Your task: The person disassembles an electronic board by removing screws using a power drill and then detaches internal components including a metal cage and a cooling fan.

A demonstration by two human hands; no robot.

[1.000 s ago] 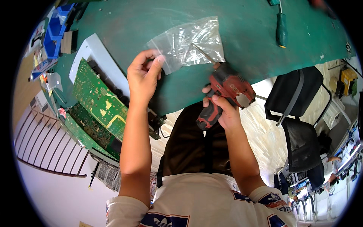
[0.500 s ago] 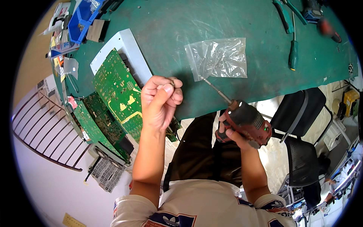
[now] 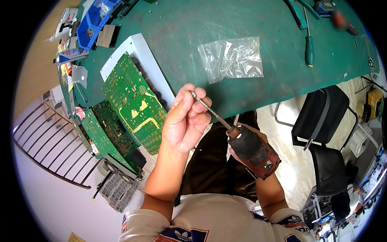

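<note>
My left hand point(image 3: 181, 123) is raised near the table's front edge, its fingertips closed in a pinch around a small metal screw point(image 3: 194, 94). The screw's details are too small to make out. In my right hand point(image 3: 261, 134) is a red and black cordless power screwdriver point(image 3: 252, 151), held from behind and below, with most of the fingers hidden. Its long bit point(image 3: 217, 116) points up and left, and the tip meets the screw at my left fingertips. Left of that hand, a green circuit board point(image 3: 135, 105) leans against a pale grey metal panel point(image 3: 155, 64).
A clear plastic bag point(image 3: 234, 58) lies on the green mat point(image 3: 177, 24). Green-handled pliers point(image 3: 296, 14) and a screwdriver point(image 3: 309, 52) lie at the far right. Blue bins point(image 3: 89, 30) stand far left; more boards point(image 3: 107, 135) sit below them. A black chair point(image 3: 322, 117) stands right.
The power screwdriver has swung left and down, and its bit tip has come from beside the bag to my left fingertips. My left hand has shifted slightly right. The view has shifted a little.
</note>
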